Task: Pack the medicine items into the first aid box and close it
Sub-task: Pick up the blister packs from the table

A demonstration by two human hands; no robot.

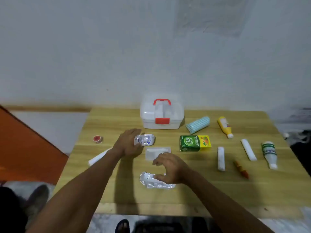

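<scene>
1. A crinkled silver foil packet (144, 140) with blue print is being gripped by the left hand (128, 143), fingers closed on its near end, just above the pale wooden table (109, 195).
2. Beyond that grip, the first aid box (161, 117) is sitting at the far edge of the table: translucent white plastic, rounded corners, lid being kept shut by a red latch, a red handle lying on top.
3. Just right of the gripped packet, a flat clear sachet (157, 153) is lying on the wood.
4. The right hand (170, 167) is being held open and curled, gripping nothing, its thumb resting on or just above a second wrinkled foil strip (155, 180); contact cannot be told.
5. Right of the open hand, a glossy green and yellow carton (195, 143) is lying flat.
6. Beyond the carton, a roll of ribbed, pale blue material (198, 124) is lying tilted, near the box.
7. Further right, a smooth yellow bottle (225, 126) is lying on its side, white cap pointing toward the person.
8. Two slim white oblong packs (221, 158) (248, 149) are lying apart, with a small red-orange tube (241, 169) between them and nearer the person.
9. At the far right, a white bottle with green bands (269, 154) is lying on its side.
10. Left of the gripping hand, a small round red-centred roll (97, 139) is sitting, and a white tube (99, 157) is being partly hidden by the left forearm.
</scene>
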